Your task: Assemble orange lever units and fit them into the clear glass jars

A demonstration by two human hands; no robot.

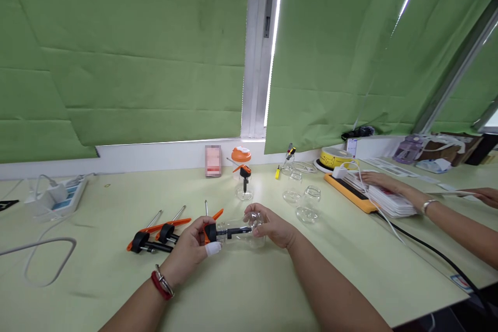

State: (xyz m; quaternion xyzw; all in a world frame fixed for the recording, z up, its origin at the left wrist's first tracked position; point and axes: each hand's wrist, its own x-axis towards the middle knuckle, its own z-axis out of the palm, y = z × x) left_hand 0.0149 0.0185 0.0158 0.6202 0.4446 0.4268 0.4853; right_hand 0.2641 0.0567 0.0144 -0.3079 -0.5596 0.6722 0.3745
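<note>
My left hand (pixel 189 249) grips a black screw cap (pixel 210 233) with an orange lever and a thin metal rod. White wrapping covers one fingertip. My right hand (pixel 274 226) is wrapped round the base end of a clear glass bottle (pixel 243 242), which is held lying sideways above the table. The cap's black tube (pixel 239 231) reaches inside the bottle, and the cap is at its mouth; how firmly it is seated I cannot tell. Left of my hands lie two similar black caps with orange levers, one nearer (pixel 140 242) and one behind (pixel 167 232).
Behind my hands stands a bottle (pixel 244 194) with a similar cap. Two glass bottles (pixel 294 194) (pixel 309 210) stand to the right. Beyond are an orange-edged power strip (pixel 350 194) and a co-worker's hand (pixel 375 180) on white stacked items. Another power strip (pixel 72 199) is left.
</note>
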